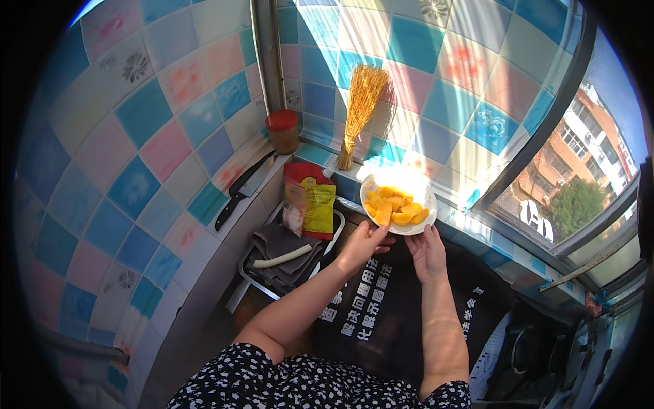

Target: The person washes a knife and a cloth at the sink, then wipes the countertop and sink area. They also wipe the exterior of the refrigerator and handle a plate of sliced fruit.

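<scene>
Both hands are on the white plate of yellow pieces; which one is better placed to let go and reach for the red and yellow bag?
Probably the left hand. It holds the plate at its near-left rim, on the side where the bag stands. The right hand supports the rim further right and would have to cross over.

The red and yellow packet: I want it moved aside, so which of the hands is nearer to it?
Left. The left hand holds the white plate's near rim, just right of the packet; the right hand is farther right, under the plate.
</scene>
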`<state>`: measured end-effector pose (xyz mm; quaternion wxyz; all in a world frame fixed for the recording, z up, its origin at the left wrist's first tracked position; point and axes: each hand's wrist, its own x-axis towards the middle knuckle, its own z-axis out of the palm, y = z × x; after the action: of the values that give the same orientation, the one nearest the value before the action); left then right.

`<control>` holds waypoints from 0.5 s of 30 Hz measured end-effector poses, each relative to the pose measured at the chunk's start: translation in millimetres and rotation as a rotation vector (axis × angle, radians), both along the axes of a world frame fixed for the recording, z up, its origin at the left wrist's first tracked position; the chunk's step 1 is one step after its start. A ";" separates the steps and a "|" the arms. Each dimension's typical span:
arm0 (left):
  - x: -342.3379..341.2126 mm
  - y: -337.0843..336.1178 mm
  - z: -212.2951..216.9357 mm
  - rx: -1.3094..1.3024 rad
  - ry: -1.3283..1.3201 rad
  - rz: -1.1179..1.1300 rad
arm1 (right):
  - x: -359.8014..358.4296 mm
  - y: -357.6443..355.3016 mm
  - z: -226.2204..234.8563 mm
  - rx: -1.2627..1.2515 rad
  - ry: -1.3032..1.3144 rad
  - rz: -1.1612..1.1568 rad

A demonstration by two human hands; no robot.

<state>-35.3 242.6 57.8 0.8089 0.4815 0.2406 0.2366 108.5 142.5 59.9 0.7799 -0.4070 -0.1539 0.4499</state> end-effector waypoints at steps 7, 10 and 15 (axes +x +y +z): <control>14.4 -9.4 -0.2 -0.086 -0.022 0.020 | 9.8 -10.7 -2.4 -0.001 0.019 -0.011; 16.8 -9.7 1.1 -0.080 0.006 0.026 | 9.6 -16.4 1.8 -0.005 -0.008 0.004; 20.3 -3.4 -3.1 -0.049 0.044 0.014 | 19.9 -28.7 12.2 -0.148 -0.205 0.012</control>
<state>-15.0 239.2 54.7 0.8132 0.4650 0.2673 0.2258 128.4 113.8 72.0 0.7251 -0.5065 -0.2017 0.4208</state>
